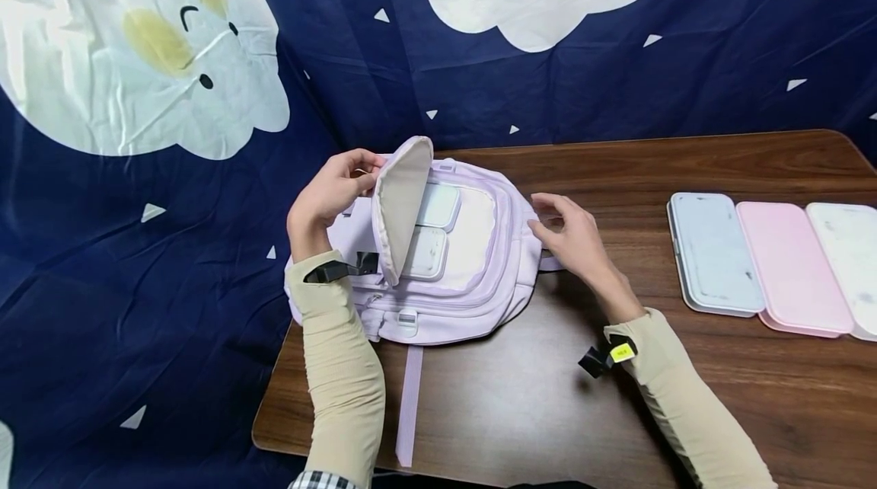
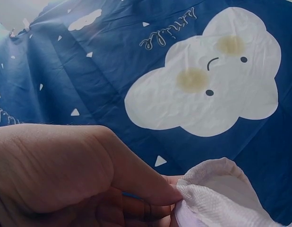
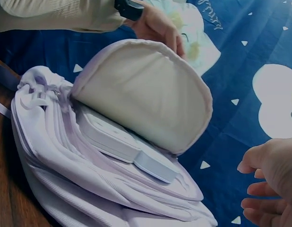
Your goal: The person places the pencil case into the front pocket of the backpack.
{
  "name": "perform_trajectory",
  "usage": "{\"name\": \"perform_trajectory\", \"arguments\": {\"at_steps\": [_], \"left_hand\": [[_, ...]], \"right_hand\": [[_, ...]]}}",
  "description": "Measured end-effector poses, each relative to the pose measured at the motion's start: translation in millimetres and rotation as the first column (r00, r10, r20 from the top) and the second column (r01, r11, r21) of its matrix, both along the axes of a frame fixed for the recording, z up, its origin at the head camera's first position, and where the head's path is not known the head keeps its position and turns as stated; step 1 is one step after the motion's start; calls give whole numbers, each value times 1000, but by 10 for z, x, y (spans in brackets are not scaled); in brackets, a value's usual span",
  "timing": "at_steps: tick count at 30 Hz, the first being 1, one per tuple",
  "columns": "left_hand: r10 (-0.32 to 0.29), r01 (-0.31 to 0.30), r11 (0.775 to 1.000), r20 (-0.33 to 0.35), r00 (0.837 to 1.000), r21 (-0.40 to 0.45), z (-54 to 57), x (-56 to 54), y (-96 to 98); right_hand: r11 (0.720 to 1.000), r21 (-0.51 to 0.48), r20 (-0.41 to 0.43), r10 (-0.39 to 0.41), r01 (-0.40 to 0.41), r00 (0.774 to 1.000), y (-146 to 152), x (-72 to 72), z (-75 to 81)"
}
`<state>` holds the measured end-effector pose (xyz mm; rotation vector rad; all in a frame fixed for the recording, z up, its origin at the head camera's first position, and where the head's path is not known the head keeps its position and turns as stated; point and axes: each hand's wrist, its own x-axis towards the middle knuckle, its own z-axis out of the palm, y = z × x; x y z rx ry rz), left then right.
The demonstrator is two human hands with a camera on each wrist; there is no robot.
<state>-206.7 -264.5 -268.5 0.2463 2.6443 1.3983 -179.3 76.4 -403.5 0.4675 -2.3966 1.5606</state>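
A pale lilac backpack (image 1: 507, 276) lies on the table with its front pocket unzipped. My left hand (image 1: 329, 196) pinches the edge of the pocket flap (image 1: 404, 199) and holds it up; in the left wrist view thumb and fingers grip the cloth (image 2: 217, 189). Inside the pocket sit two flat cases, a white one (image 1: 428, 253) and a pale blue one (image 1: 440, 206), partly covered by the flap. Beside the bag's right end hovers my right hand (image 1: 572, 234), fingers loosely bent and holding nothing. The right wrist view shows that hand (image 3: 273, 184) apart from the bag.
To the right, a pale blue case (image 1: 715, 253), a pink case (image 1: 795, 264) and a white case (image 1: 849, 260) lie side by side on the wooden table (image 1: 521, 397). A lilac strap (image 1: 411, 405) hangs toward the front edge. Behind is a blue cloud-patterned curtain (image 1: 479, 93).
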Motion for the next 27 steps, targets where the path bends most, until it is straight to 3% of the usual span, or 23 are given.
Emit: {"name": "perform_trajectory", "arguments": {"at_steps": [15,27], "left_hand": [[-21,21,1000,-5,1000,-14,5,-29,66],[-34,33,999,-9,999,-38,15,21,-27]], "right_hand": [[993,42,0,-112,112,994,331,32,58],[980,26,25,-196,195,980,476,66,-16]]}}
